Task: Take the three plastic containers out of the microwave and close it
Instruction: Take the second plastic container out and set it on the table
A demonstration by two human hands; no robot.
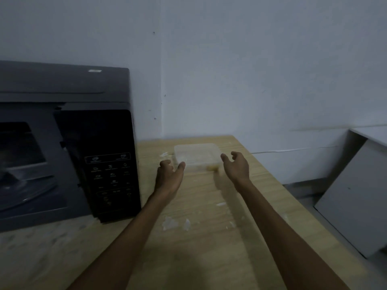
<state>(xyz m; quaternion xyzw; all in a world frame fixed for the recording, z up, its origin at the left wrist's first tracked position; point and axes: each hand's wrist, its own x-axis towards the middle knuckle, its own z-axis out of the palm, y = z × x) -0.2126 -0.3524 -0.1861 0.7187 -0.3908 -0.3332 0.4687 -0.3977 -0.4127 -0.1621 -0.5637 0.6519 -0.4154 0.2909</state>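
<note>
A clear plastic container (pixel 196 154) with a lid rests on the wooden table (pixel 209 237), far side, right of the microwave. My left hand (pixel 170 172) is at its near left corner, fingers apart, thumb tip touching or almost touching the container. My right hand (pixel 237 165) hovers just right of it, fingers spread, holding nothing. The dark grey microwave (pixel 62 143) stands at the left; its cavity (pixel 23 164) shows open and dim, with the glass turntable visible. No other container is visible in it.
The black control panel (pixel 111 172) faces me beside my left forearm. A white wall rises close behind the table. White boards (pixel 351 197) lean on the floor at the right, past the table's edge. Pale scuffs mark the tabletop.
</note>
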